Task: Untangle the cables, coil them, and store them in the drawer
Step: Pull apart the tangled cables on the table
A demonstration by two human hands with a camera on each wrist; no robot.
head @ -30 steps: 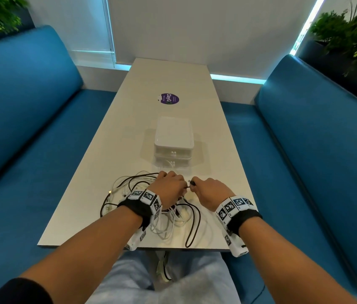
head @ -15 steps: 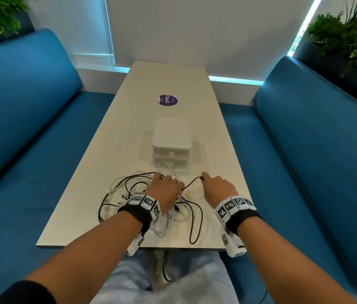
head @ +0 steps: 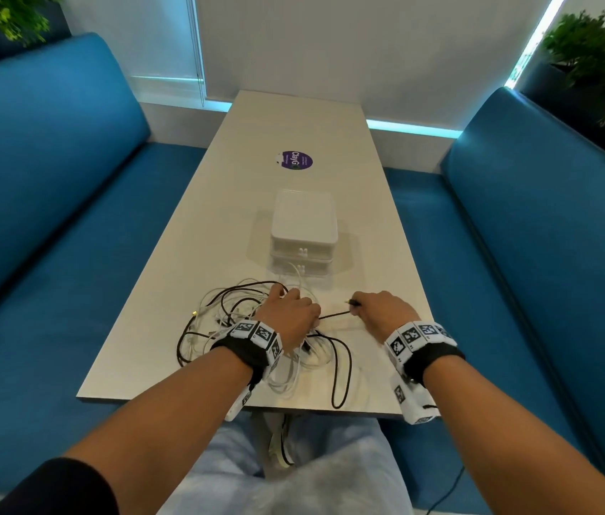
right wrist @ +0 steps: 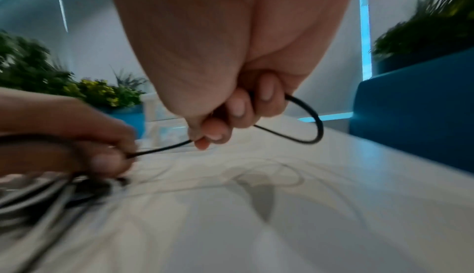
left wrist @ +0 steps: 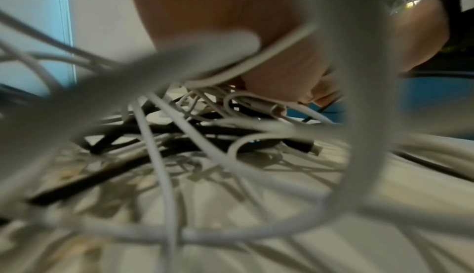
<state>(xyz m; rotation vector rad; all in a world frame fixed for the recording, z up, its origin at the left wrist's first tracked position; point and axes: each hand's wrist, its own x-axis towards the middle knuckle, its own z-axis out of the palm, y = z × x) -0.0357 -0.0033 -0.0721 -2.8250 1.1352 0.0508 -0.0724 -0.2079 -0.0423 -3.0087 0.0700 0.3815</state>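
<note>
A tangle of white and black cables [head: 241, 321] lies on the near end of the pale table [head: 219, 224]. My left hand [head: 288, 315] rests on the tangle with curled fingers and pinches the black cable [head: 334, 314] where it leaves the pile. My right hand [head: 378, 310] grips the same black cable [right wrist: 305, 135] near its plug end, which pokes out by the thumb. The cable runs nearly taut between both hands. In the left wrist view, white cables [left wrist: 179, 131] cross over black ones under the palm. A small white drawer box [head: 304, 232] stands just beyond the tangle, both drawers closed.
Blue benches [head: 41, 202] flank the table on both sides. A purple round sticker [head: 295, 160] sits on the table further back. One black loop [head: 341, 384] reaches the near table edge. Plants [head: 598, 61] stand behind the benches.
My right hand has moved to the right, away from the left, drawing out a length of black cable. The left hand stayed on the tangle.
</note>
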